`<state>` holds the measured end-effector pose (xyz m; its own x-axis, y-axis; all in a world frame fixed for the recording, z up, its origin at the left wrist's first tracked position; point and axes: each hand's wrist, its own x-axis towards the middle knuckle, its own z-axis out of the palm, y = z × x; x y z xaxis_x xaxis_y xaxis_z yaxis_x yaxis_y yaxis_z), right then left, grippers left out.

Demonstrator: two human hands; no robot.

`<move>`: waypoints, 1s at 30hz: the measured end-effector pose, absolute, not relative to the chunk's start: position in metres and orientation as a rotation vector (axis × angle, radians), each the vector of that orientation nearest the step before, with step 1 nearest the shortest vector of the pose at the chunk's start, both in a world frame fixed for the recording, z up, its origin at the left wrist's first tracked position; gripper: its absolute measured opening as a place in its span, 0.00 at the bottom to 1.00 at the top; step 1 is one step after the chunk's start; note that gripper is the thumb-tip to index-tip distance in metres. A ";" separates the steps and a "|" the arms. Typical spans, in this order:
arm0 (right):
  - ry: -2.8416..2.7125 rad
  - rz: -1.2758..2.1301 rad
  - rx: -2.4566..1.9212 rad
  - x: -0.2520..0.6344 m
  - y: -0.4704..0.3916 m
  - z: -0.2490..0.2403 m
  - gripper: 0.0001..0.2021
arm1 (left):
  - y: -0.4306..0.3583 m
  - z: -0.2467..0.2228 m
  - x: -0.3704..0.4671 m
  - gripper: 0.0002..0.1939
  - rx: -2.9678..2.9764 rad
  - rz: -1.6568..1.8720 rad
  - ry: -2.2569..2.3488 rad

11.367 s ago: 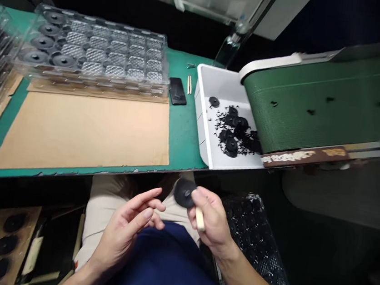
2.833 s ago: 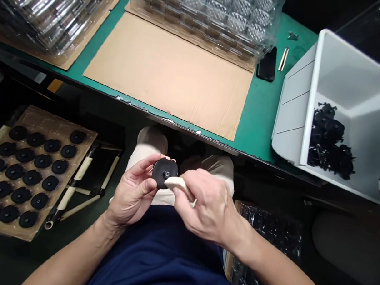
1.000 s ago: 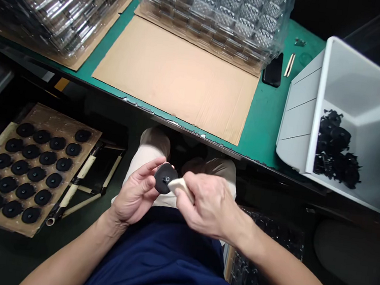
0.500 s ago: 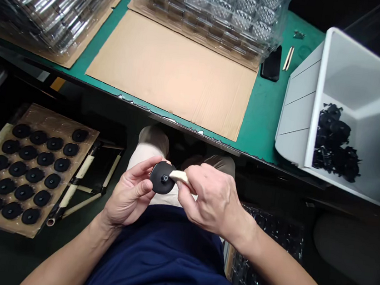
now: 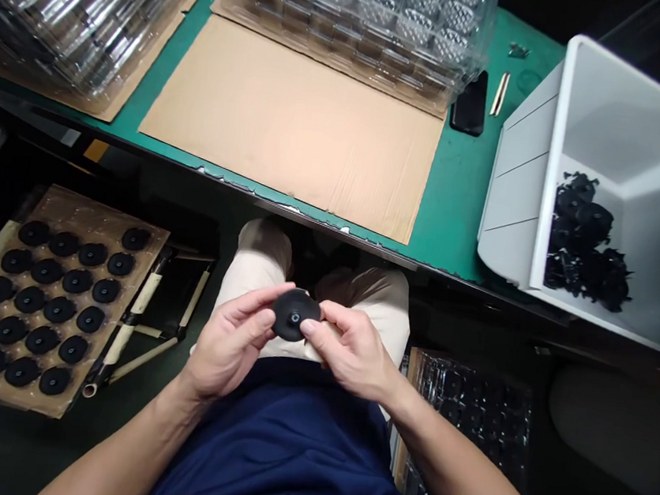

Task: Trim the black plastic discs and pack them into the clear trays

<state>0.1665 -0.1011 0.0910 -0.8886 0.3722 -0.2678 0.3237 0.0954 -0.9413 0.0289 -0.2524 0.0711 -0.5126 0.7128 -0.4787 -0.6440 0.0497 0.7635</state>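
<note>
Over my lap, my left hand (image 5: 239, 340) pinches the left rim of a round black plastic disc (image 5: 289, 306) with a small metal-looking ring at its hub. My right hand (image 5: 354, 350) grips the right side of that disc, thumb on its face near the hub. A cream-coloured curved piece (image 5: 313, 350) shows below the right thumb, partly hidden in the same hand; its kind I cannot make out.
A tray of several similar black discs (image 5: 47, 271) lies on a stand at lower left. On the green bench (image 5: 452, 198) are a cardboard sheet (image 5: 296, 124), clear plastic trays (image 5: 357, 12), a phone (image 5: 469, 104) and a grey bin (image 5: 519, 182) holding black parts (image 5: 586, 245).
The right hand has turned and taken hold of the disc's right side; the cream piece has moved from the disc's face to below the thumb. The disc has shifted slightly right.
</note>
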 end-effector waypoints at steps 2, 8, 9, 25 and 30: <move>-2.470 1.474 -0.594 0.170 -0.105 0.086 0.14 | -0.256 0.071 0.033 0.14 0.312 1.649 1.600; -2.554 0.631 -0.119 0.182 -0.098 0.084 0.17 | -0.279 0.069 0.030 0.13 0.823 1.584 1.795; -2.548 0.623 -0.104 0.183 -0.097 0.084 0.18 | -0.283 0.068 0.028 0.15 0.873 1.561 1.795; -2.454 1.278 -0.206 0.176 -0.104 0.071 0.09 | -0.283 0.059 0.040 0.17 1.172 1.519 2.007; -2.421 1.462 -0.552 0.171 -0.100 0.042 0.13 | -0.315 0.023 0.010 0.16 0.780 1.292 2.343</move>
